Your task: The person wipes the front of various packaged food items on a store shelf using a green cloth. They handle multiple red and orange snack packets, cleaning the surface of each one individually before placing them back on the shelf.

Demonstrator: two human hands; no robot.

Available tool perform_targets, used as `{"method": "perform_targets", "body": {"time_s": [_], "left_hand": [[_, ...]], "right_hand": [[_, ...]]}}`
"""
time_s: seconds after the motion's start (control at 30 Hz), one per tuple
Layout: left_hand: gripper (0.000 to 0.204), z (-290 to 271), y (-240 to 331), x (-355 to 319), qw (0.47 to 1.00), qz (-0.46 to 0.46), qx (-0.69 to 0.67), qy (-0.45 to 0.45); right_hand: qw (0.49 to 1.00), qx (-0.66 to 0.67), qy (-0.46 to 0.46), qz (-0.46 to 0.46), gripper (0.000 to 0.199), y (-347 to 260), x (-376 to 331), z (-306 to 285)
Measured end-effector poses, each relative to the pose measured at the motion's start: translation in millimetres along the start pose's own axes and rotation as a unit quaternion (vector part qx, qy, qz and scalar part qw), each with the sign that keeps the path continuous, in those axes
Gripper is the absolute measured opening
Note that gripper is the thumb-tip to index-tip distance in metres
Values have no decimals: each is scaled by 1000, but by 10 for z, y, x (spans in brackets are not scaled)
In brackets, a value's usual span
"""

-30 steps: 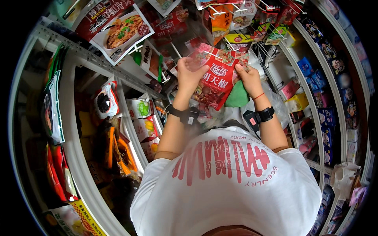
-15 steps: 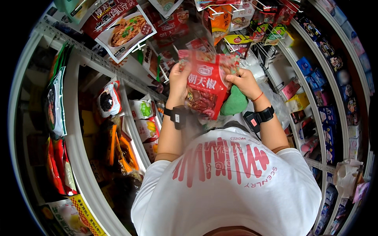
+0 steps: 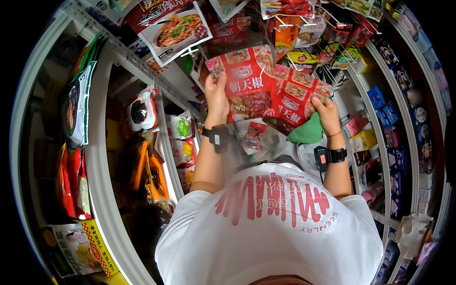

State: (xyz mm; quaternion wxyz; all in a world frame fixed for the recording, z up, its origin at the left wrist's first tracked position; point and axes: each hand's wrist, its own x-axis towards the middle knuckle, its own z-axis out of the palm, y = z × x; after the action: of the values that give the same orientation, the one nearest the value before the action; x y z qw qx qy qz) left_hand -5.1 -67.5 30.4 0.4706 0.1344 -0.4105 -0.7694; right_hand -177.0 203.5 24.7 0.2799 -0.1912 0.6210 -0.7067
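My left hand [image 3: 217, 96] grips the left edge of a red packet of dried chilies [image 3: 247, 83], thumb on its front. A second red chili packet [image 3: 295, 102] of the same print is pinched at its right side by my right hand [image 3: 327, 114]. The two packets fan apart and overlap where they meet. From under my right hand hangs a green cloth [image 3: 308, 130], held along with that packet. Below the packets lie clear plastic bags [image 3: 266, 140], with something red showing through.
Hanging food packets crowd the wire hooks [image 3: 332, 23] ahead, a large soup-picture packet [image 3: 175, 32] among them. White shelving [image 3: 102, 156] with bagged goods runs along my left. On the right, shelves hold blue packs [image 3: 380, 102] and a white crumpled bag [image 3: 412, 232].
The red packets were stacked in both hands; now they are spread apart, the second one out to the right with my right hand and the green cloth. The view has shifted slightly.
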Motion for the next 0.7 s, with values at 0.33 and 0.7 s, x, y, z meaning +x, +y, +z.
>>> {"method": "perform_targets", "body": {"time_s": [0.33,0.7], "left_hand": [[14,227,22,618,987,125,44,90],[17,175,-224,846,968,167,118,145]], "right_hand": [[1000,17,6,-8,13,-150,-90,-77],[998,0,60,-33,15,-108,30,-178]]}}
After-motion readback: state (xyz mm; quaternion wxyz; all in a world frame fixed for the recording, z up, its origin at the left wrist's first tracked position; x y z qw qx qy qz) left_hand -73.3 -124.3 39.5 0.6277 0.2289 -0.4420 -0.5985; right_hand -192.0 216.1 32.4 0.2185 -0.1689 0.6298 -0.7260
